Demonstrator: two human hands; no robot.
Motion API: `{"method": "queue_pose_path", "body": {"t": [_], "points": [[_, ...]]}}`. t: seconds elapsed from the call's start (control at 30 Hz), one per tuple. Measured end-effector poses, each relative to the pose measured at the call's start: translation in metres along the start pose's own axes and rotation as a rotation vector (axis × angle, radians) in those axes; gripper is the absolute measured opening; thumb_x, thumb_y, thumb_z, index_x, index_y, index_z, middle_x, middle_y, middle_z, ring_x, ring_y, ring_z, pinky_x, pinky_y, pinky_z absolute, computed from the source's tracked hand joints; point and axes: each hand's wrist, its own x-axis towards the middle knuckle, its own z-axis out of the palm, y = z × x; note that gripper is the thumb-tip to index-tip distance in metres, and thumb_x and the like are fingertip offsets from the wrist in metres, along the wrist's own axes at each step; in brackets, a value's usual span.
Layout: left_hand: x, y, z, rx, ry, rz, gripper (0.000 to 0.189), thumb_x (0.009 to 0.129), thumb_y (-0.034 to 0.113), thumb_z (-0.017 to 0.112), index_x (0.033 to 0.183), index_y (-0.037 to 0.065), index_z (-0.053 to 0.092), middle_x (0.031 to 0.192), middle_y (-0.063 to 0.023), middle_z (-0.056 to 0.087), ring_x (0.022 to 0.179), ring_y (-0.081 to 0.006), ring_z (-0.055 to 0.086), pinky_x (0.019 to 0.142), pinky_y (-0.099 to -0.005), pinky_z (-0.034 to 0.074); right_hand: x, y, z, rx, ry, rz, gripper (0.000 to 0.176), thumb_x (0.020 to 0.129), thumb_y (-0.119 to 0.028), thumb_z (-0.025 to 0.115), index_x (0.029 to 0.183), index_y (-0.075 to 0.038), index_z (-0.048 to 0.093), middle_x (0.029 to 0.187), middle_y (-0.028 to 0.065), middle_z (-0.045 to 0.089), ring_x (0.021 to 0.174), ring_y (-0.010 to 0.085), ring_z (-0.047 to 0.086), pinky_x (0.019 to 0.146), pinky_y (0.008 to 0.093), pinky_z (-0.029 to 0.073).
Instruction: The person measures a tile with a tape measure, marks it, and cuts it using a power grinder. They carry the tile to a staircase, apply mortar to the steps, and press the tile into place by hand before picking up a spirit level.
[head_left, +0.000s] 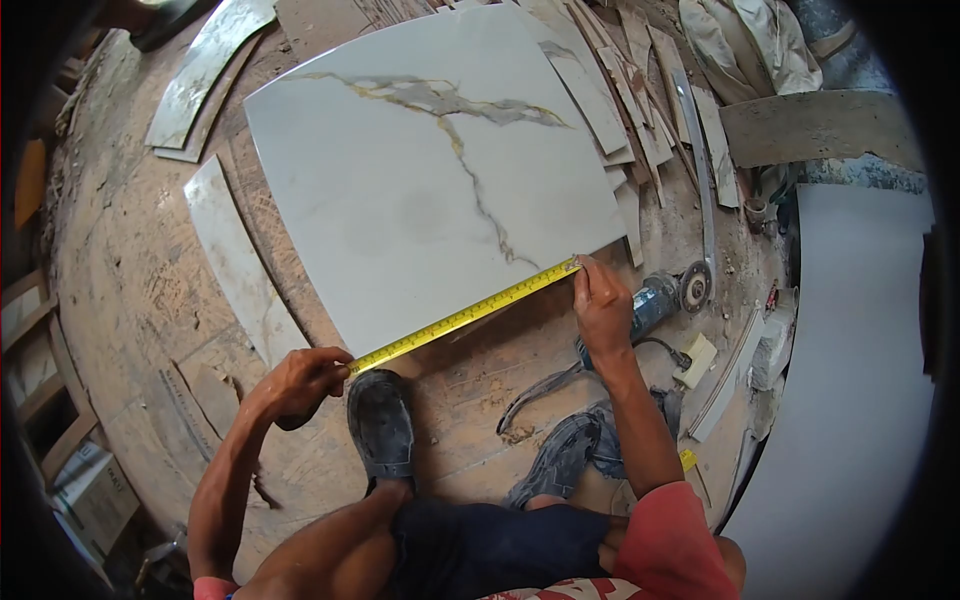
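Marble-patterned tile [400,200], lying flat on the floor [140,270], near edge facing the dark shoe [381,425]. Stretched along that edge, yellow tape measure [465,317], running from the near-left corner and stopping short of the near-right one. Held at the near-left corner by the left hand [308,380], closed to a pinch of thumb and fingers, with a dark patch [293,420] below the palm; cannot tell if tape case or shadow. Pinched at the other end by the right hand [603,300], fingertips gathered tightly on the strip, no visible gap.

Judging by the pose, measuring along the near edge. Probably called for next: keeping the strip taut and in line with the edge, then reading the figure without letting either end slip.

By the left border of the floor, printed carton [97,497], contents hidden. Beyond the tile's right edge, toward the far side of the floor, pale sack [750,45], slumped and creased, filling impossible to tell. Resting near the near-right corner, angle grinder [655,300], cord [540,388] trailing toward the shoes. Alongside the right edge, piled offcut strips [583,95]; off the left edge, curved offcut [238,262].
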Motion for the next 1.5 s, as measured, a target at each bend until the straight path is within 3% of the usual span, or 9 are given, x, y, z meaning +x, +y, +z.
{"method": "queue_pose_path", "body": {"t": [0.3, 0.63, 1.13, 1.17, 1.23, 1.3, 1.33, 1.47, 1.5], "points": [[-0.001, 0.003, 0.0, 0.007, 0.006, -0.008, 0.023, 0.089, 0.016, 0.048, 0.104, 0.003, 0.059, 0.07, -0.0066, 0.061, 0.066, -0.0146, 0.057, 0.064, -0.0304, 0.046, 0.001, -0.005, 0.001, -0.219, -0.072, -0.046, 0.014, 0.072, 0.002, 0.059, 0.085, 0.003, 0.056, 0.068, 0.0126, 0.055, 0.065, 0.0267, 0.056, 0.057, 0.0346, 0.048], [-0.001, 0.009, -0.004, 0.032, 0.012, -0.053, 0.022, 0.088, 0.015, 0.049, 0.103, 0.002, 0.059, 0.071, -0.0067, 0.061, 0.067, -0.0144, 0.058, 0.065, -0.0299, 0.047, 0.004, -0.011, 0.001, -0.187, -0.053, -0.009, 0.011, 0.07, 0.002, 0.06, 0.079, 0.002, 0.053, 0.068, 0.0122, 0.054, 0.067, 0.0276, 0.055, 0.058, 0.0358, 0.048], [-0.003, 0.003, -0.003, 0.068, 0.035, 0.076, 0.024, 0.087, 0.016, 0.05, 0.102, 0.0, 0.059, 0.07, -0.0068, 0.061, 0.064, -0.0153, 0.057, 0.062, -0.0304, 0.047, -0.019, -0.009, -0.011, -0.169, -0.106, 0.059, 0.008, 0.072, 0.003, 0.056, 0.077, 0.001, 0.05, 0.069, 0.0136, 0.053, 0.064, 0.0306, 0.056, 0.055, 0.0381, 0.046], [-0.004, 0.003, -0.006, 0.045, 0.08, 0.061, 0.024, 0.087, 0.016, 0.05, 0.102, 0.0, 0.059, 0.07, -0.0068, 0.061, 0.064, -0.0153, 0.057, 0.062, -0.0304, 0.047, -0.012, -0.011, -0.016, -0.163, -0.037, 0.024, 0.008, 0.072, 0.004, 0.056, 0.078, 0.001, 0.051, 0.07, 0.014, 0.054, 0.063, 0.0311, 0.056, 0.055, 0.0387, 0.046], [-0.013, 0.003, -0.025, 0.018, 0.01, 0.078, 0.026, 0.088, 0.02, 0.049, 0.105, 0.003, 0.06, 0.074, -0.0105, 0.063, 0.071, -0.0192, 0.061, 0.067, -0.0322, 0.048, 0.024, -0.024, -0.023, -0.097, 0.035, -0.061, 0.008, 0.072, 0.004, 0.055, 0.079, 0.002, 0.052, 0.07, 0.0145, 0.054, 0.062, 0.0315, 0.056, 0.055, 0.0393, 0.045], [-0.013, 0.008, -0.056, -0.022, 0.106, 0.162, 0.027, 0.089, 0.021, 0.048, 0.107, 0.003, 0.059, 0.076, -0.0107, 0.064, 0.07, -0.019, 0.061, 0.066, -0.0327, 0.048, 0.063, -0.037, -0.023, -0.189, 0.106, -0.127, 0.009, 0.073, 0.003, 0.055, 0.081, 0.0, 0.054, 0.07, 0.0145, 0.056, 0.061, 0.0319, 0.056, 0.055, 0.0398, 0.045], [-0.011, 0.018, -0.079, 0.027, 0.138, 0.112, 0.027, 0.089, 0.02, 0.049, 0.107, 0.003, 0.059, 0.076, -0.0102, 0.064, 0.07, -0.0183, 0.061, 0.066, -0.0322, 0.048, 0.083, -0.041, -0.015, -0.164, 0.12, -0.16, 0.009, 0.073, 0.003, 0.055, 0.081, 0.0, 0.054, 0.07, 0.0145, 0.056, 0.061, 0.0319, 0.056, 0.055, 0.0398, 0.045], [0.04, 0.011, -0.186, 0.078, 0.138, 0.251, 0.028, 0.088, 0.021, 0.051, 0.108, 0.004, 0.059, 0.086, -0.0079, 0.065, 0.079, -0.0162, 0.062, 0.073, -0.0308, 0.051, 0.186, -0.062, 0.021, -0.236, 0.059, -0.171, 0.006, 0.077, -0.004, 0.052, 0.082, -0.002, 0.055, 0.07, 0.0144, 0.058, 0.064, 0.0324, 0.058, 0.057, 0.0407, 0.047], [0.044, 0.021, -0.21, 0.127, 0.156, 0.197, 0.028, 0.088, 0.021, 0.051, 0.108, 0.004, 0.059, 0.084, -0.0063, 0.064, 0.078, -0.0146, 0.061, 0.071, -0.0283, 0.05, 0.21, -0.067, 0.03, -0.259, 0.032, -0.128, 0.008, 0.079, -0.008, 0.051, 0.082, -0.002, 0.056, 0.071, 0.0147, 0.059, 0.065, 0.0327, 0.058, 0.058, 0.0415, 0.048]]}}
